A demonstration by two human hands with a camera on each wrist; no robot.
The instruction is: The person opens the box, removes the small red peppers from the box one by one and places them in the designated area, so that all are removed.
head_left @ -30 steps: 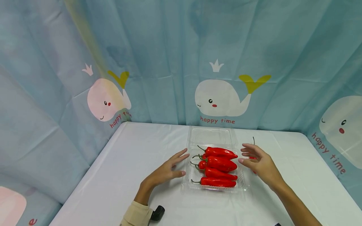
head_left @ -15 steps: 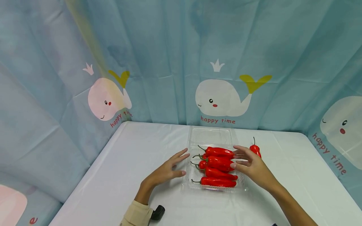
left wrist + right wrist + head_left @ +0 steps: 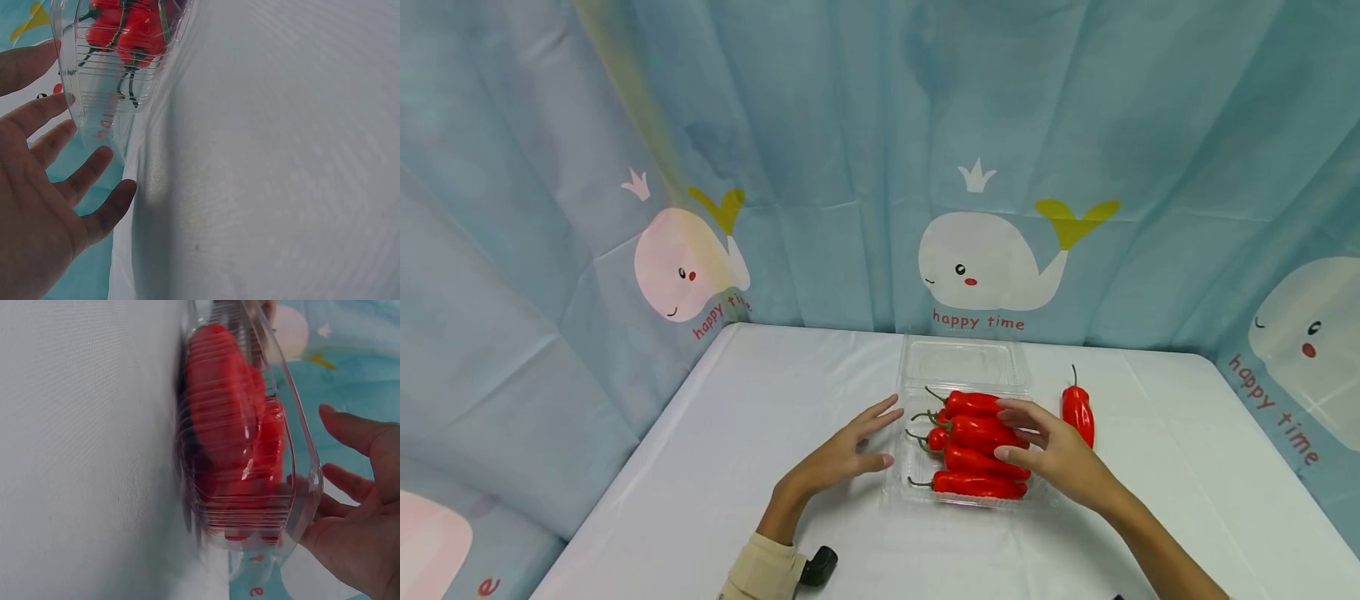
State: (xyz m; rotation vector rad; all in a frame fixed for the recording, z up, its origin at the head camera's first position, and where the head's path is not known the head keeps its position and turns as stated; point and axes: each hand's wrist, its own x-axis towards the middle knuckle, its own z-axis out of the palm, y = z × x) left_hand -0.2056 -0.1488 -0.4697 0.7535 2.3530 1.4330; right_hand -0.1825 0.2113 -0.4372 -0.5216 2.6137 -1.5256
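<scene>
Several red chili peppers (image 3: pixel 979 483) with thin green stems lie side by side and stacked in a clear plastic clamshell container (image 3: pixel 891 487). Over the right end of the pile hovers my right hand (image 3: pixel 1060 454), its fingers slightly bent and apart, nothing between them. In the right wrist view its thumb and fingers are spread beside the container's rim. At the container's left side my left hand (image 3: pixel 838 458) has its fingers extended; the left wrist view shows the fingertips close to the ribbed wall. One more red pepper (image 3: pixel 1078 412) lies on the table to the right of the container.
The container's clear lid (image 3: pixel 958 362) is folded back toward the rear of the white table (image 3: pixel 730 417). A blue curtain (image 3: pixel 820 208) with whale prints hangs behind the table. A black wrist device (image 3: pixel 820 567) sits by the left sleeve.
My right hand has moved left from beside the loose pepper to over the peppers in the container, uncovering the loose one. The left hand has stayed in place.
</scene>
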